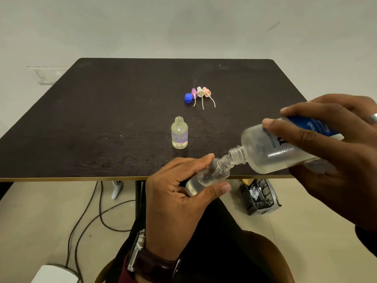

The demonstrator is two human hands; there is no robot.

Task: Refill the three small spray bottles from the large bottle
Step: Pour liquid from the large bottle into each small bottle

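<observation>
My left hand (175, 193) grips a small clear bottle (206, 178), tilted, at the table's near edge. My right hand (334, 152) holds the large frosted bottle (265, 148) with its blue label, tipped so its open neck meets the small bottle's mouth. Liquid lies in the small bottle. Another small bottle (179, 133), uncapped, stands upright on the table with some liquid in it. A blue cap (188, 98) and three spray tops, purple (194, 94), white (200, 92) and pink (207, 92), lie in a row farther back. A third small bottle is not visible.
The dark table (102, 119) ends just under my hands. On the floor below sit a black crate (261, 198) with scraps, several cables (87, 211), a white controller (116, 188) and a white box (55, 273).
</observation>
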